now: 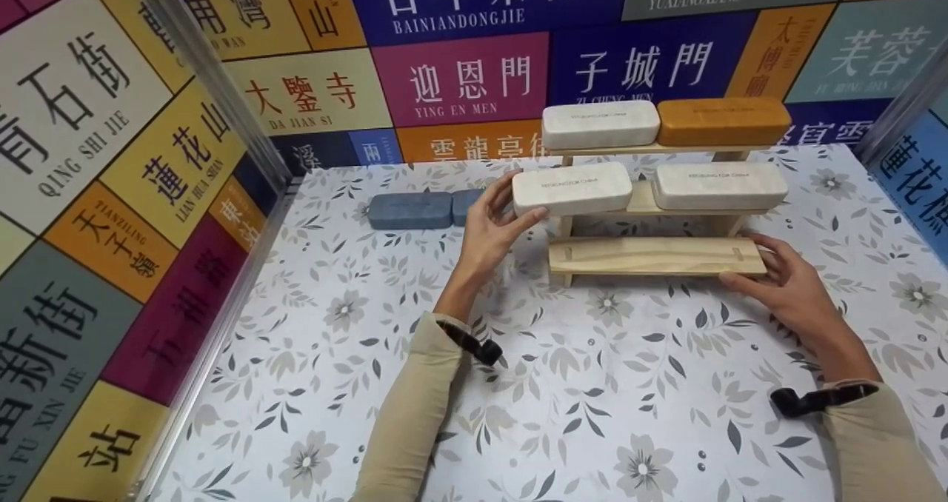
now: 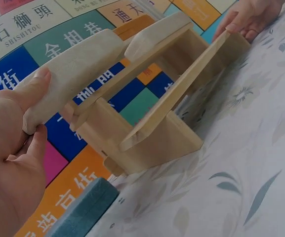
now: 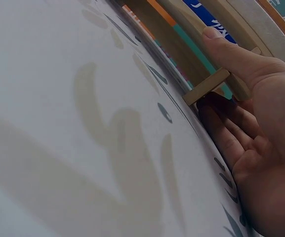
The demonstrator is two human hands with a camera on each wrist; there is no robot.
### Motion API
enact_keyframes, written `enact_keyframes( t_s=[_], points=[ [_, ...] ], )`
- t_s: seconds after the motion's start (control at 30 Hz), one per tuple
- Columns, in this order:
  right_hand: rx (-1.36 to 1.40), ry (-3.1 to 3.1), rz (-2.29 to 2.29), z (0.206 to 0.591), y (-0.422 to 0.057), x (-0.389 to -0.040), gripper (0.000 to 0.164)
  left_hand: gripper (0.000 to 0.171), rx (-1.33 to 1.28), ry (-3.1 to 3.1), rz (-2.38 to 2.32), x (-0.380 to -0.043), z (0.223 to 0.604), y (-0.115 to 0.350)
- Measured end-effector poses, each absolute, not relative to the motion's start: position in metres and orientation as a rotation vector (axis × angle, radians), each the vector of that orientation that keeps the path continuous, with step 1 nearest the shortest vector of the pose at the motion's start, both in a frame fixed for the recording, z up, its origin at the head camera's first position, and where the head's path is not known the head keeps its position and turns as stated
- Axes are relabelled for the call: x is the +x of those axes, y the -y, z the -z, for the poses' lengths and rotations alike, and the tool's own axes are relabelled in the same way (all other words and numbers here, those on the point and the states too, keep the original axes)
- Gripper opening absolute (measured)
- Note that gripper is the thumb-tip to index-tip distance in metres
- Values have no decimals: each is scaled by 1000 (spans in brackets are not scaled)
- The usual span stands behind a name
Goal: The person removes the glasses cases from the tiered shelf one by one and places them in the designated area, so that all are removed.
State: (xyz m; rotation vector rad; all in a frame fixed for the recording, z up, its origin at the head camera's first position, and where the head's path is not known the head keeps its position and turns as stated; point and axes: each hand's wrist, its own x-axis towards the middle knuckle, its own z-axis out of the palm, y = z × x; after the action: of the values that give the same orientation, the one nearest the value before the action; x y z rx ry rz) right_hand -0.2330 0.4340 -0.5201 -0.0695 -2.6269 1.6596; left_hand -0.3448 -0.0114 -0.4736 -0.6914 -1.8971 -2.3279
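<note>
A three-tier wooden display rack (image 1: 655,255) stands on the table. My left hand (image 1: 490,228) grips the left end of a white glasses case (image 1: 574,188), thumb on the front and fingers round the end. This case is at the middle tier, its left end jutting past the shelf; another white glasses case (image 1: 720,186) sits to its right. My right hand (image 1: 796,287) holds the right end of the bare bottom shelf, thumb along the front edge. In the right wrist view, that thumb lies over the shelf (image 3: 238,89) and the other fingers are below, partly hidden.
On the top tier are a white case (image 1: 600,124) and an orange-brown case (image 1: 724,122). Two blue cases (image 1: 411,211) lie on the table behind my left hand, one partly covered by it. Sign-patterned walls (image 1: 459,80) bound the flowered tabletop (image 1: 578,413).
</note>
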Motion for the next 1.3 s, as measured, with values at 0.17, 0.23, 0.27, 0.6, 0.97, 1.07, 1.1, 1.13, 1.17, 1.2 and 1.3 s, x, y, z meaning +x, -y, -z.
enact_keyframes(
  t_s=[0.17, 0.23, 0.27, 0.6, 0.97, 1.07, 1.1, 1.13, 1.17, 1.2, 1.3],
  points=[
    [-55, 2599, -1681, 520, -435, -233, 88, 75, -700, 1874, 2332, -344, 474, 24],
    [-50, 2588, -1687, 520, -436, -233, 87, 75, -691, 1876, 2321, -345, 474, 29],
    [-41, 2586, -1687, 521, -436, -232, 87, 75, -682, 1876, 2315, -346, 474, 31],
    [-36, 2573, -1710, 521, -434, -232, 86, 78, -600, 1833, 2327, -351, 477, 57],
    [-66, 2606, -1677, 520, -434, -232, 89, 79, -511, 1856, 2310, -350, 480, 82],
    [-69, 2604, -1681, 521, -434, -233, 89, 79, -502, 1858, 2304, -350, 480, 88],
    [-72, 2605, -1680, 521, -434, -233, 89, 79, -501, 1861, 2295, -350, 481, 89],
    [-73, 2606, -1681, 521, -434, -233, 89, 78, -501, 1863, 2289, -351, 482, 91],
    [-74, 2607, -1680, 521, -434, -233, 89, 78, -500, 1864, 2284, -351, 482, 93],
    [-76, 2606, -1679, 521, -434, -233, 89, 77, -501, 1867, 2282, -351, 483, 94],
    [-64, 2601, -1682, 521, -433, -233, 89, 76, -488, 1889, 2269, -351, 485, 99]
  ],
)
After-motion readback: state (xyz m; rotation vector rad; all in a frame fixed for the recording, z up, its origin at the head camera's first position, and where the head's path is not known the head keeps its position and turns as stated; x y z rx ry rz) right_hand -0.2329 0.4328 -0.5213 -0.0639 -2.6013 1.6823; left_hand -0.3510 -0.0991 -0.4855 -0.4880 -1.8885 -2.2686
